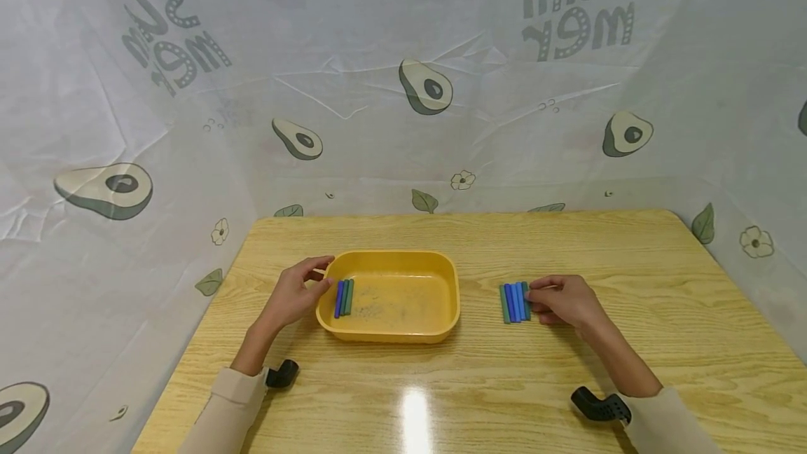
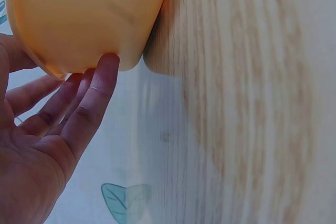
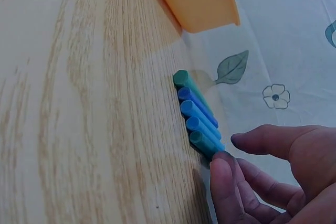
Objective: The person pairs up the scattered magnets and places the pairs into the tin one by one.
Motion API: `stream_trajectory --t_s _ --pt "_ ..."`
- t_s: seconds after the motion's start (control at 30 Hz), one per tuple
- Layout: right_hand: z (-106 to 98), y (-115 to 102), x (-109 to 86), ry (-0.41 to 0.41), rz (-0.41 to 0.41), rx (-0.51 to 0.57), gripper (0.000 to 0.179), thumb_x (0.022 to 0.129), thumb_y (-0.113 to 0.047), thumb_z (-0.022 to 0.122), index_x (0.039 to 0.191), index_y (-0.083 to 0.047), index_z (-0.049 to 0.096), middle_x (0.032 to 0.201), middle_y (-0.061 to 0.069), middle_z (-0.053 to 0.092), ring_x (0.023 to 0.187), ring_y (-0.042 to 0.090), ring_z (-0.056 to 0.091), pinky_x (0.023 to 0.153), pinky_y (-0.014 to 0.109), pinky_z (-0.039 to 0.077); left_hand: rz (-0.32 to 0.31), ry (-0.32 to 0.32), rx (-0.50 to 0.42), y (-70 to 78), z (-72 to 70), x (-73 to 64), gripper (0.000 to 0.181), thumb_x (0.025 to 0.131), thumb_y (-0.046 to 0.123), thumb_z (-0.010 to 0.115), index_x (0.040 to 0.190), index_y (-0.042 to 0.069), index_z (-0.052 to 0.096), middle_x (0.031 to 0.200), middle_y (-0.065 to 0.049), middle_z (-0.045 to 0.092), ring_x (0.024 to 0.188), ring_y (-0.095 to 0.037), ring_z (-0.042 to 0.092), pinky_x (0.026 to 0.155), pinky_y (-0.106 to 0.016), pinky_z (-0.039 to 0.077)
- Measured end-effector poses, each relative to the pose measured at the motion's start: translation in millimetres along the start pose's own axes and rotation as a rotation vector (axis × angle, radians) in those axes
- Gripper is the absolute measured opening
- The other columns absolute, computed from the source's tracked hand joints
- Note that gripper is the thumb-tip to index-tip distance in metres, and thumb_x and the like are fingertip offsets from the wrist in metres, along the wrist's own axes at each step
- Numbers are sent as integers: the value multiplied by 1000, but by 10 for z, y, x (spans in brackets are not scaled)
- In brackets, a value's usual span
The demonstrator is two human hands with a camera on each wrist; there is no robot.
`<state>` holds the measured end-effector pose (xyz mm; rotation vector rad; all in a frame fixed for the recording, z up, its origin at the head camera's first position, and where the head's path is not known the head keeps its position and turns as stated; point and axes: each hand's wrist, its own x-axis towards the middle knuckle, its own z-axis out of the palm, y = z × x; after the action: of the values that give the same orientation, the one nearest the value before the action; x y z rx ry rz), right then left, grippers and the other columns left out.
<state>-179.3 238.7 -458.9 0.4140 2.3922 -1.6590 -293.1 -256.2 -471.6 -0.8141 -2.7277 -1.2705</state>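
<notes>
A yellow plastic tray (image 1: 394, 337) stands on the table; three pastel sticks (image 1: 344, 298), one blue-violet and two green, lie side by side at its left end. My left hand (image 1: 296, 294) holds the tray's left side, thumb over the rim and fingers against the outer wall (image 2: 79, 35). To the right of the tray, several pastel sticks (image 1: 515, 302) in greens and blues form a close row on the table. My right hand (image 1: 565, 300) touches the row's rightmost, dark teal stick (image 3: 205, 144) with its fingertips. In the right wrist view a gap separates the upper digit from that stick.
The wooden table (image 1: 504, 384) reaches back to a pale cloth (image 1: 372, 160) printed with avocados and leaves, which hangs behind and at both sides. Dark smudges mark the tray floor. Each wrist carries a black camera mount (image 1: 600, 405).
</notes>
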Motion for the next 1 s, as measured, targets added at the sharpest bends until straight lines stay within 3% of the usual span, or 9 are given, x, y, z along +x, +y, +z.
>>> stream_trajectory --t_s 0.23,0.57,0.87,1.0 --pt "2 -43 8 0 -8 -9 47 97 -23 66 130 8 57 96 12 72 75 16 70 66 33 60 -16 -5 -8 1 0 5 45 98 22 65 141 12 56 134 -11 60 108 -28 65 87 -49 56" --pt "101 -260 67 -48 -55 -22 49 99 -29 62 134 4 56 123 19 66 91 18 70 77 32 60 -23 -3 -5 -1 -13 5 45 98 23 65 141 12 56 134 -11 60 107 -27 65 86 -48 56" --pt "267 -500 159 -80 -72 35 43 97 -26 65 129 3 58 124 25 63 102 30 68 80 35 60 -11 -3 -4 13 -1 13 46 98 19 65 141 10 56 134 -13 60 107 -28 65 86 -47 57" --pt "338 -585 198 -99 -104 51 44 96 -24 67 128 5 59 120 23 66 100 29 70 81 38 60 -6 2 5 22 0 14 46 98 19 65 142 10 55 135 -13 60 107 -29 65 86 -47 57"
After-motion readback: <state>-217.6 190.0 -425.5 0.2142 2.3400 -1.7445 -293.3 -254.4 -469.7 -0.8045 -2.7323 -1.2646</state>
